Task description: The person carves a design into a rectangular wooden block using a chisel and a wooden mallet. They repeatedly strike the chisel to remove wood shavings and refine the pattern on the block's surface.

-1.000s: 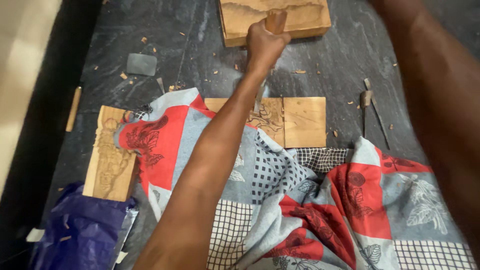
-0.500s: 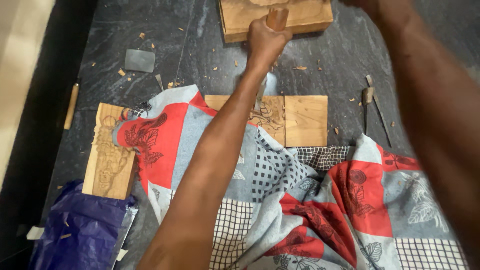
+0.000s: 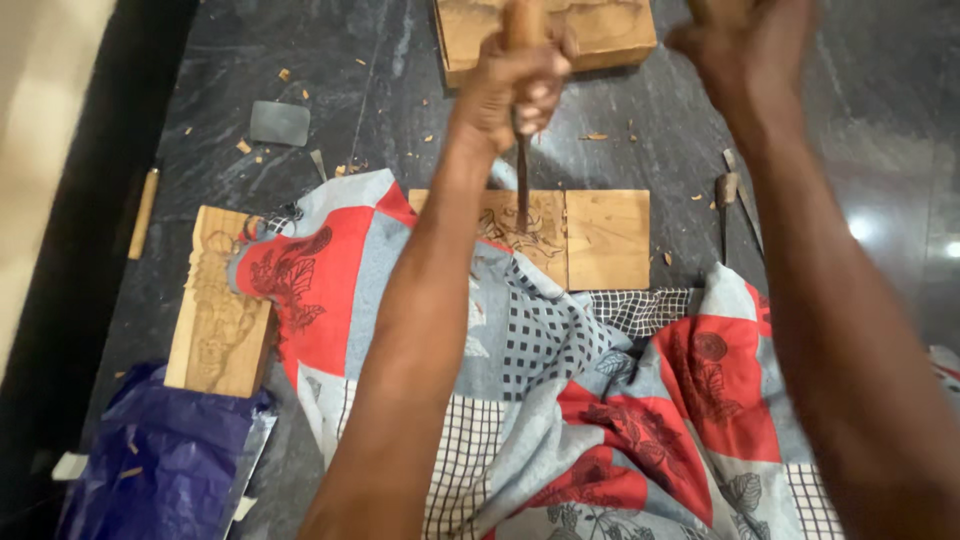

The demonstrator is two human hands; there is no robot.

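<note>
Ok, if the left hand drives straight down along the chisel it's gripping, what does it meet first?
The left hand holds the chisel pointing down at the carved wooden panel. Its tip seems to sit on the carved part already, so the panel comes first, though depth is hard to judge.

Both forearms are bare, with no sleeves, watch or bands showing. The left hand (image 3: pixel 515 85) and the right hand (image 3: pixel 745 45), at twelve and one o'clock, wear no gloves or rings. A patchwork cloth (image 3: pixel 560 420) in red, grey and checks covers the lap.
</note>
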